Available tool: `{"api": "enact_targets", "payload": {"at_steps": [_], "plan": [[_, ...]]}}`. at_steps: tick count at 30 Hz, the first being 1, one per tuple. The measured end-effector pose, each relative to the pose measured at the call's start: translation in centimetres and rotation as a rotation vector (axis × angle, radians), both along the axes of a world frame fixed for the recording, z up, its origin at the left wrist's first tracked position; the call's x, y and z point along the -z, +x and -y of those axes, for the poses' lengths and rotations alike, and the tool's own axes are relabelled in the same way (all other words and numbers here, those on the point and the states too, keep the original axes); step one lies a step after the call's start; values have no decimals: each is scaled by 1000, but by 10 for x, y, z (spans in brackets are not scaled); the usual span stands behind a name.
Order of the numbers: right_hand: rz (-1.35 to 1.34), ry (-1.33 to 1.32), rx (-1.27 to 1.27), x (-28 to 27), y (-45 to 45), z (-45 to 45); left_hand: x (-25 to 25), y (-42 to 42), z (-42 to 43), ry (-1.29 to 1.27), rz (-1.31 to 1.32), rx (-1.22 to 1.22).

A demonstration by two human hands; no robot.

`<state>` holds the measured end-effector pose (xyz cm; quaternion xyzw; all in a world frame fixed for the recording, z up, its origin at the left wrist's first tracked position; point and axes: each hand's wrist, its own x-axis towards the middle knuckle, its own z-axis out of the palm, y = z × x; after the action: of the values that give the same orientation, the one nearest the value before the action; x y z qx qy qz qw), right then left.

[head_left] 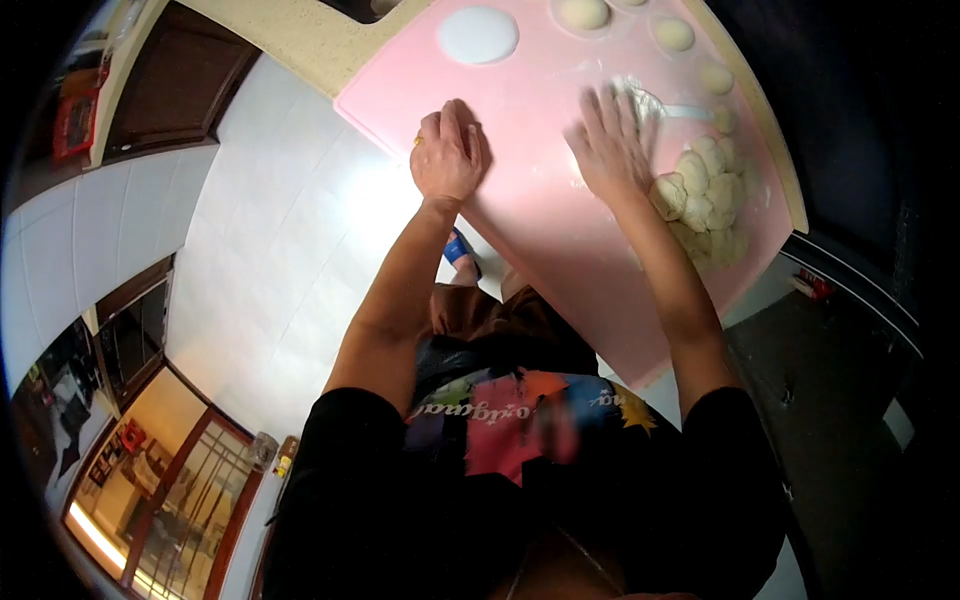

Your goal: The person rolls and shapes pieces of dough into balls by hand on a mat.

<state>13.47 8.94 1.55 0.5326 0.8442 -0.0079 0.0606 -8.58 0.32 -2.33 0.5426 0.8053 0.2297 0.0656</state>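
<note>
At the near left edge of a pink mat, my left hand rests with its fingers curled down and together; whatever may be under them is hidden. A ring shows on one finger. My right hand lies flat over the mat with fingers spread, slightly blurred by motion. Its fingertips are beside a small heap of white flour, from which a pale flat handle sticks out. Just right of that hand sits a cluster of several dough pieces, partly dusted with flour.
Several round dough balls line the mat's far right side, some on pale discs. A white round flat thing lies at the far left of the mat. Tiled floor and wooden cabinets are to the left. A dark surface borders the right.
</note>
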Motion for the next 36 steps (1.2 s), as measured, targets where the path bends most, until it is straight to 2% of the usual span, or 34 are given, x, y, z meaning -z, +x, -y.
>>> {"api": "enact_targets", "payload": {"at_steps": [1, 2, 3, 4, 6, 7, 9, 10, 12, 13, 15, 16, 17, 18, 20, 22, 23, 24, 27, 29, 30, 32, 33, 35, 36], "plan": [[2, 8, -3, -11, 5, 20, 2, 0, -1, 5, -6, 7], [131, -60, -36, -22, 11, 49, 3, 0, 0, 5, -10, 8], [263, -133, -72, -22, 14, 65, 3, -1, 0, 3, -7, -3], [268, -137, -84, -5, 12, 76, 2, -1, 1, 7, 3, -1], [-191, 61, -425, 35, -7, 97, 4, -2, 0, 14, 9, -8], [-197, 62, -437, 32, -28, 85, 7, -3, 0, 9, 30, -9], [-2, 65, -300, 14, -77, 38, 4, -8, 2, -1, 43, -16], [90, 23, -217, 10, -73, 12, -3, -11, 1, -23, 109, -7], [-181, 30, -71, 13, -24, -2, -10, -14, 2, -47, 178, -2], [-185, 36, -71, 13, -4, 7, -12, -21, 0, -5, 213, 20], [71, 10, -164, 2, 33, 57, -3, -41, -7, 48, 199, 20], [156, -110, -182, -8, 26, 80, 3, -49, -12, 45, 84, -10], [244, -231, -199, -14, 7, 99, 4, -56, -16, -50, 148, -25], [247, -228, -208, -12, -15, 102, 1, -62, -22, -143, 211, -41], [-15, -188, -372, -3, -61, 98, -8, -74, -34, -226, 294, -44], [55, -36, -294, -8, -103, 50, -6, -80, -35, -316, 375, -53], [-5, 114, -256, 1, -97, 24, 0, -78, -34, -284, 410, -66], [-52, 114, -178, 12, -81, 3, 3, -76, -33, -253, 448, -78], [5, 19, -153, 24, -5, 14, 5, -73, -37, -292, 463, -98], [284, -23, -243, 27, 30, 63, 0, -71, -42, -286, 440, -84], [288, -26, -253, 16, 20, 80, -1, -70, -40, -291, 412, -72], [120, -289, -367, -10, -33, 110, -4, -70, -42, -309, 423, -88], [120, -286, -373, -11, -55, 103, -4, -72, -44, -328, 428, -99], [68, -101, -433, -1, -96, 62, -2, -73, -40, -305, 431, -72], [126, 46, -347, 7, -99, 41, 0, -74, -40, -293, 430, -33]]}}
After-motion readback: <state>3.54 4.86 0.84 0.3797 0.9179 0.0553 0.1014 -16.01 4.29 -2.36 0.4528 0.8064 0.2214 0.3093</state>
